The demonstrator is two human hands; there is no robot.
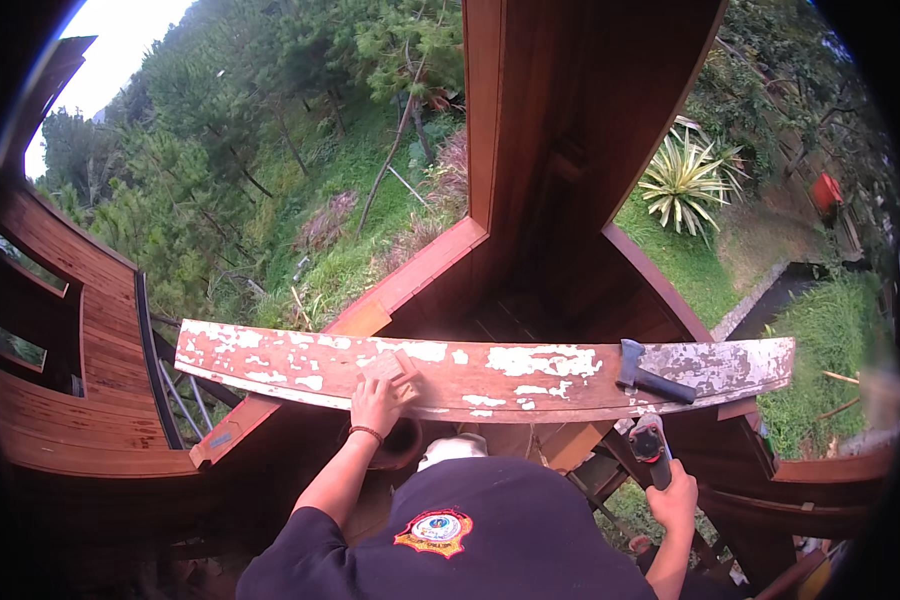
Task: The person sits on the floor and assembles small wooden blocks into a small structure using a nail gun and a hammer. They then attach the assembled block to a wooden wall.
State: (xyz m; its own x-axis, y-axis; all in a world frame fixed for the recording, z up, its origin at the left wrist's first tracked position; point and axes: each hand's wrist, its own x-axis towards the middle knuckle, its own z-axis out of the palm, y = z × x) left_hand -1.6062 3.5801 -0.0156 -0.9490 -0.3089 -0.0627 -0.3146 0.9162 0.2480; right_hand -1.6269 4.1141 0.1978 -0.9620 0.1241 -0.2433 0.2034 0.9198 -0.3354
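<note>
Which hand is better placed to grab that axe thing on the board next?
Probably the right hand: it's nearer the axe thing, though it holds a dark tool. The left hand is farther along the board, on a brown block.

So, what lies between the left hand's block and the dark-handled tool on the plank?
Only the plank, its surface patched with white, in the head view.

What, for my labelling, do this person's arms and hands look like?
The left sleeve is dark and short. The left hand is ungloved, with a thin reddish-brown bracelet at the wrist; the right hand is ungloved too, without any visible band.
</note>
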